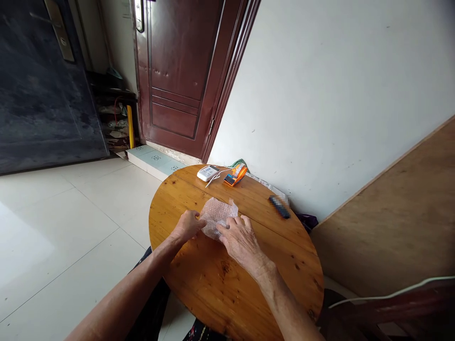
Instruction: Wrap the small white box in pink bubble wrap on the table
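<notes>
A sheet of clear bubble wrap [216, 209] lies crumpled on the round wooden table [227, 270], its near part folded over. At its left edge, my left hand [188, 224] pinches the wrap between thumb and fingers. My right hand [241, 237] grips the near right side, fingers bent and thumb on the plastic. Whether anything lies inside the folds I cannot make out.
Beyond the wrap are a white box-shaped device [207, 173] with a white cord and an orange tape dispenser [236, 175]. A dark, pixelated object [279, 207] lies near the table's right edge, close to the white wall [320, 94]. A brown door [177, 71] stands behind.
</notes>
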`<state>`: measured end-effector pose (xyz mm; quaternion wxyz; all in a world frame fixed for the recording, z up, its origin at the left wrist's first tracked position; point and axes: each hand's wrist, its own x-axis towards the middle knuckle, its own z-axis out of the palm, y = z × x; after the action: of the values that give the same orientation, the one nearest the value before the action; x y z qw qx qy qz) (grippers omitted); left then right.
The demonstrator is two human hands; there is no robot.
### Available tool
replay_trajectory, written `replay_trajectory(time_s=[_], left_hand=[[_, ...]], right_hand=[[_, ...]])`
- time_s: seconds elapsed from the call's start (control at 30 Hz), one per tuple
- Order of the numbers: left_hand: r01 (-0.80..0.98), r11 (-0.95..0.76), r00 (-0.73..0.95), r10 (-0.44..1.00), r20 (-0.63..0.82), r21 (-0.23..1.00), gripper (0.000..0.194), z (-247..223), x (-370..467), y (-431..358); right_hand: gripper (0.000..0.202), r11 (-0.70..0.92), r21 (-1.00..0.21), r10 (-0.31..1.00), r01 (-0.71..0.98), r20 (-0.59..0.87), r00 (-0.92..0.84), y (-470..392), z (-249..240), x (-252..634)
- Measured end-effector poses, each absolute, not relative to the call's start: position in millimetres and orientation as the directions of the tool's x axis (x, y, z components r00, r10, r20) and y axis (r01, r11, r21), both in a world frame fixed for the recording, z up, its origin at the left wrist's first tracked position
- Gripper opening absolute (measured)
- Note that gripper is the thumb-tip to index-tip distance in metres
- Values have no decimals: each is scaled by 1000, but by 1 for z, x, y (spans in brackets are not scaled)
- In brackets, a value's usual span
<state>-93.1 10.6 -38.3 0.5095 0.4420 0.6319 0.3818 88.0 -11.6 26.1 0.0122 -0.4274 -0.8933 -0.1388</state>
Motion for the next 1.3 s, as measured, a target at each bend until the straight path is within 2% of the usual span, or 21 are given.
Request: replay_trajectory(time_s=[0.13, 0.3, 0.43, 0.57, 0.77, 0.9, 1.0, 1.07, 1.13, 1.23, 1.3], left_hand=[[55, 261, -42, 965, -259, 964, 18, -29, -82, 4], [-30, 182, 7, 983, -182, 983, 15, -20, -58, -2], [207, -4, 98, 995, -17, 978, 15, -13, -45, -5], [447, -225, 290, 952, 98, 866, 4, 1, -49, -9], [583, -377, 394, 906, 155, 720, 20, 10, -53, -8], [687, -486, 419, 872, 252, 540, 22, 2, -50, -6], [666, -551, 418, 834, 360, 503, 21, -9, -48, -2], [637, -569, 403, 821, 405, 520, 21, -18, -48, 0], [609, -593, 397, 803, 444, 527, 20, -28, -48, 2], [565, -622, 364, 777, 513, 542, 19, -43, -48, 3], [527, -634, 331, 767, 550, 566, 20, -50, -47, 2]], right_hand=[[11, 618, 203, 743, 760, 164, -649, -9, 24, 91], [25, 598, 134, 769, 790, 183, -612, -6, 24, 89], [45, 570, 19, 797, 822, 231, -558, -6, 19, 93], [59, 565, -141, 813, 813, 263, -519, -8, 13, 114], [44, 458, -385, 857, 801, 432, -281, -13, -11, 155], [42, 265, -577, 944, 773, 319, -85, -16, -28, 162], [43, 159, -675, 975, 721, 223, -6, -14, -33, 157], [39, 168, -689, 973, 705, 232, -5, -12, -32, 154], [33, 244, -657, 950, 714, 308, -41, -11, -30, 152], [29, 370, -529, 900, 764, 409, -152, -7, -25, 150], [32, 400, -436, 890, 806, 393, -229, -4, -20, 148]])
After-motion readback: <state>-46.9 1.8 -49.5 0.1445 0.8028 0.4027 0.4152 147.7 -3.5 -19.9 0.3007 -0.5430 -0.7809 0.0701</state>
